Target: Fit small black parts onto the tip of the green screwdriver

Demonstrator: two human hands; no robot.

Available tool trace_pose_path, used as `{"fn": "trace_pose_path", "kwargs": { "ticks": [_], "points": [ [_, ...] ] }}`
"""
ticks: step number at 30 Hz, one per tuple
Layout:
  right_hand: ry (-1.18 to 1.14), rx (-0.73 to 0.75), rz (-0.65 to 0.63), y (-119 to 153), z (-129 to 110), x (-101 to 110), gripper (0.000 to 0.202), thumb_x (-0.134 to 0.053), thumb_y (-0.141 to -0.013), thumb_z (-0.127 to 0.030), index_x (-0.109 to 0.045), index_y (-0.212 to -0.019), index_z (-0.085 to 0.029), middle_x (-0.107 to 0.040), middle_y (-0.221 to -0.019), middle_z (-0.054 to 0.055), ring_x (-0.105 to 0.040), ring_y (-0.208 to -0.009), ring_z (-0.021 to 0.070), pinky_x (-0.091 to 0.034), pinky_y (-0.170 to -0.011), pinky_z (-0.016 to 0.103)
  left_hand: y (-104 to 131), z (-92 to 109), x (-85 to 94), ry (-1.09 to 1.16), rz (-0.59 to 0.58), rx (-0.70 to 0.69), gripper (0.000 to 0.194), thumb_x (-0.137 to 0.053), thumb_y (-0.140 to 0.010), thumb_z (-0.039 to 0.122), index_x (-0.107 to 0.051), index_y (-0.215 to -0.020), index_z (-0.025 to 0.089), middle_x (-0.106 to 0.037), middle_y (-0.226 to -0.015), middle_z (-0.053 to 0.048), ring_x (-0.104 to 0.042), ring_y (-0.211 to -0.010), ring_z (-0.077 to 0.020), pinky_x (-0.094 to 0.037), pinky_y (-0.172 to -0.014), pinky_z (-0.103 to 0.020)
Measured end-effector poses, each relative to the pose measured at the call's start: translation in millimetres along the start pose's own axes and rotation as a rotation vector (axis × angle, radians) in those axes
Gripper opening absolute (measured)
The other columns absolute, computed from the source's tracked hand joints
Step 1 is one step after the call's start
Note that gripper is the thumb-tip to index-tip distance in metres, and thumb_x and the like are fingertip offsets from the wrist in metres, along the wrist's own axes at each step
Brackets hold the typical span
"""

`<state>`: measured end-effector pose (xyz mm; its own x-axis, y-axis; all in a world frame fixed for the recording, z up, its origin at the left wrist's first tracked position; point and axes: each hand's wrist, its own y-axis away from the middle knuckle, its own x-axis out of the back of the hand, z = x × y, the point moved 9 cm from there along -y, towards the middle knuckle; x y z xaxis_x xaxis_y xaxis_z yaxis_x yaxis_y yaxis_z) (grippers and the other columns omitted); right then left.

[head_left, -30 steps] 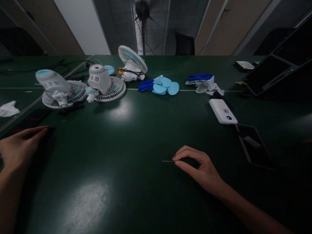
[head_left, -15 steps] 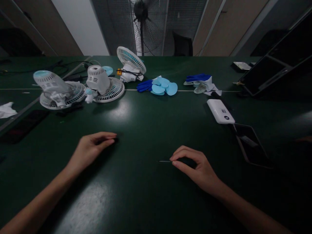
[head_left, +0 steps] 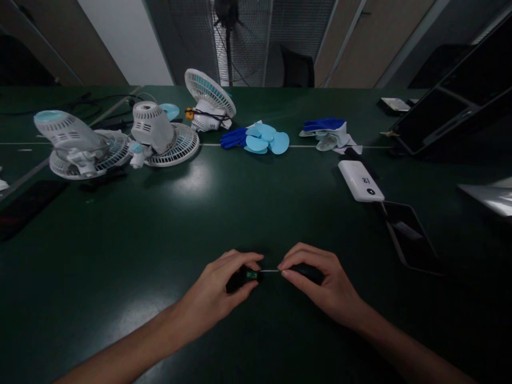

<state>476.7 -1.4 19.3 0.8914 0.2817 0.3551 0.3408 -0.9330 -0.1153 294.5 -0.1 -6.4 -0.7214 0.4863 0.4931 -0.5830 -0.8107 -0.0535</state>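
Note:
A thin metal shaft, apparently of a screwdriver [head_left: 270, 271], lies level between my two hands, low over the green table [head_left: 224, 213]. My right hand [head_left: 320, 274] is closed in a pinch at the shaft's right end. Dark space shows inside its curled fingers, and I cannot tell whether it is shadow or part of the tool. My left hand [head_left: 222, 282] curls around a dark piece with a small green mark [head_left: 252, 274] at the shaft's left end, which looks like the handle. Its thumb and fingers lie on either side of that piece.
White fan parts [head_left: 154, 133] stand at the back left, and a caged fan head [head_left: 210, 98] behind them. Light blue fan blades [head_left: 266, 138] and blue-and-white gloves [head_left: 326, 130] lie at the back. A white power bank [head_left: 360, 181] and phone [head_left: 410, 234] lie right.
My left hand has come right and toward me, from an apart spot on the left to the shaft's left end. My right hand keeps its pinch, almost unmoved. The view has shifted slightly.

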Motion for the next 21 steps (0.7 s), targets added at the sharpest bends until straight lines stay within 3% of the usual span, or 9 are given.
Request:
{"fn": "trace_pose_path", "kwargs": {
  "ticks": [8, 21],
  "points": [
    [0.039, -0.01, -0.057, 2.2, 3.2, -3.3, 0.008, -0.071, -0.096, -0.02, -0.078, -0.098, -0.023, -0.074, -0.092, 0.005, -0.071, -0.084, 0.02, -0.054, -0.075, 0.033, 1.3, 2.1, 4.1, -0.027, 0.043, 0.002, 0.052, -0.064, -0.089, 0.012, -0.057, -0.136, 0.031, -0.068, -0.108, -0.005, -0.066, -0.097, -0.0184, -0.055, -0.084, -0.033],
    [0.007, -0.01, -0.049, 1.8, 3.6, -4.0, 0.009, -0.07, -0.097, -0.021, -0.079, -0.096, -0.024, -0.074, -0.093, 0.005, -0.07, -0.085, 0.0204, -0.053, -0.076, 0.034, -0.8, 0.8, 3.6, -0.011, 0.039, 0.001, 0.05, -0.07, -0.089, 0.015, -0.058, -0.135, 0.03, -0.072, -0.106, -0.004, -0.068, -0.096, -0.0196, -0.055, -0.087, -0.036]
  ]
}}
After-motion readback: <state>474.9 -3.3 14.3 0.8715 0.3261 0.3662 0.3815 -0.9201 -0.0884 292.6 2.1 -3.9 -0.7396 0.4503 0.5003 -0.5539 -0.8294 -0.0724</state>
